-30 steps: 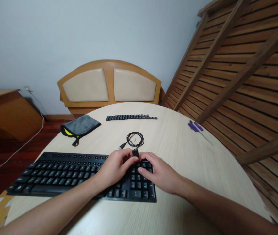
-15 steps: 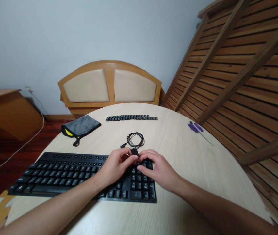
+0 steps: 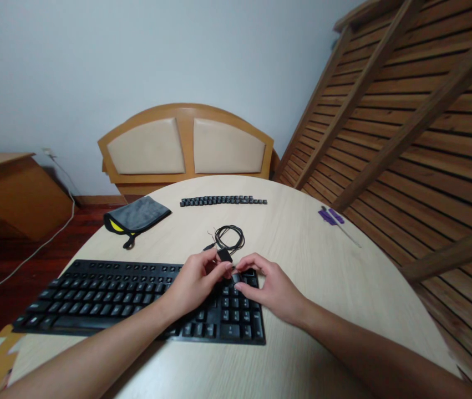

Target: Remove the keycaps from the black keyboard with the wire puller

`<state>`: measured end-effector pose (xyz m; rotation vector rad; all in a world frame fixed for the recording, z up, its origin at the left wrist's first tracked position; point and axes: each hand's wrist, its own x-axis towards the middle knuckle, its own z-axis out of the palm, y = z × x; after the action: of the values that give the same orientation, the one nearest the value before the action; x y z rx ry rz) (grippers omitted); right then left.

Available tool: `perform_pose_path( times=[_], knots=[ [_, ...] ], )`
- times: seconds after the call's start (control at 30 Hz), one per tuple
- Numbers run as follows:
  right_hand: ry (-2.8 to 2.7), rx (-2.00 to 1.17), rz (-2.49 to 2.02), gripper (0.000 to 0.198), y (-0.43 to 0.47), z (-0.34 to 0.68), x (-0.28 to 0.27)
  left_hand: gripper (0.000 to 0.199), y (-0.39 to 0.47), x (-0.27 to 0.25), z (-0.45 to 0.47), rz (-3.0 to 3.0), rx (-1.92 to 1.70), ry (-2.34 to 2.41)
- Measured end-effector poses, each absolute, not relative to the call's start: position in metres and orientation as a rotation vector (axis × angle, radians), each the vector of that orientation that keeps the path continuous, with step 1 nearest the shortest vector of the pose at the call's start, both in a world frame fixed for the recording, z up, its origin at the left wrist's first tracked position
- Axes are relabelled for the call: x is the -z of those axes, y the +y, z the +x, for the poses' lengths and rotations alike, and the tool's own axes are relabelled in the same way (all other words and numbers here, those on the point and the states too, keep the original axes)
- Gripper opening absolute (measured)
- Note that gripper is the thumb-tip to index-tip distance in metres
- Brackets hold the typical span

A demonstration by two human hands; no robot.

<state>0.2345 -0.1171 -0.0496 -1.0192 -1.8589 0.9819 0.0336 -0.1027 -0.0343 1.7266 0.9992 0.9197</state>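
A black keyboard (image 3: 106, 302) lies on the table, its top row and part of its right side stripped of caps. Above its right part, my left hand (image 3: 198, 277) pinches a keycap puller (image 3: 224, 255) with a black handle; thin wire prongs stick out away from me. Close beside it, my right hand (image 3: 273, 288) grips a small black keycap (image 3: 236, 278) between thumb and fingers. Just beyond the hands rests a coiled black cable (image 3: 231, 237) with a plug. Removed keycaps (image 3: 223, 200) form two rows farther back.
On the left of the round table (image 3: 302, 244) lies a grey cloth (image 3: 140, 216) with yellow lining and black trim. Purple-handled brushes or similar slim tools (image 3: 331, 216) lie near the right edge. A wooden slatted panel (image 3: 406, 138) leans at right; a headboard (image 3: 188, 144) stands behind.
The puller has shifted slightly left and turned, so its wire prongs now show. The keycap in my right hand has come into clearer view. Both hands stay over the keyboard's right part.
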Motion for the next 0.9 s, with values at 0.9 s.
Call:
perform_pose_path(
  times=[0.9],
  knots=[
    [-2.112,-0.728,-1.067,0.014,-0.108,0.249,0.036,0.028,-0.098,0.038,0.033,1.715,-0.896,1.149]
  ],
)
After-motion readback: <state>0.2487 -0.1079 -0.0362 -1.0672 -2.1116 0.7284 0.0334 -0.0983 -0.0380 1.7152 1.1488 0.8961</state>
